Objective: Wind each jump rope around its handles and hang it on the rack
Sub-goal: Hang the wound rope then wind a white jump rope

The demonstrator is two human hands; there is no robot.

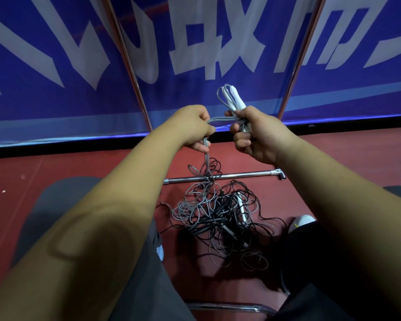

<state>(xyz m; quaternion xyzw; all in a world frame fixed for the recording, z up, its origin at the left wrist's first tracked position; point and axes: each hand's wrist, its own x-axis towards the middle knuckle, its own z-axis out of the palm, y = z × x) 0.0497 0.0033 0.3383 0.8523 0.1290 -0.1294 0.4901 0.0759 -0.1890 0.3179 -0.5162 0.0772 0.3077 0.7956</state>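
My right hand [257, 135] grips the white handles [235, 98] of a jump rope, which stick up out of my fist with loops of its grey cord [220, 119] lying along them. My left hand [195, 128] holds the same grey cord, which runs taut between both hands and drops from my left fist to the floor. There it joins a tangled pile of black and grey jump ropes [220, 214] with a white handle [242, 212] in it. The rack's chrome uprights [134, 75] rise behind my hands.
The rack's chrome base bar [241, 175] lies on the red floor just beyond the pile. A blue banner with white characters [195, 42] stands behind the rack. My knees and white shoes [303, 221] flank the pile. A chrome chair rail [229, 305] crosses the bottom.
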